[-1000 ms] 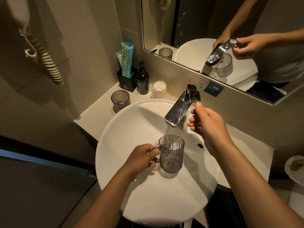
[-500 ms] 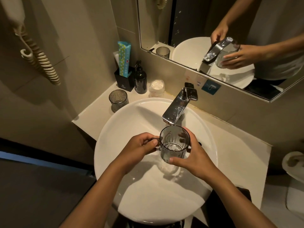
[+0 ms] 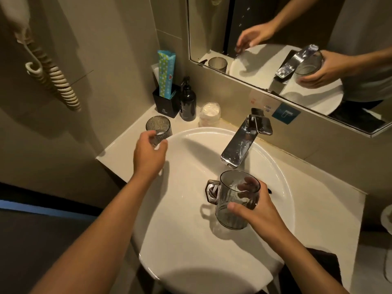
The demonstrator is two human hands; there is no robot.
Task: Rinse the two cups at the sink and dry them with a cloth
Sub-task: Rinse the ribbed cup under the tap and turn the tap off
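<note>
Partly hidden second cup (image 3: 158, 130), left hand (image 3: 149, 152) seemingly unclosed, right hand (image 3: 257, 213) grip clamping cup (image 3: 236, 200)

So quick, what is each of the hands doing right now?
Left hand: open, empty, reaching toward the ribbed cup on the counter.
Right hand: closed around the handled cup, over the sink.

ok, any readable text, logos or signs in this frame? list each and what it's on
Nothing reads clearly.
Black holder: small pale logo, too small to read.
Blue sign under the mirror: pale tap-like pictogram, no legible words.
Small red and blue marks beside it: blurred.
Patterned packet: print illegible.
</note>
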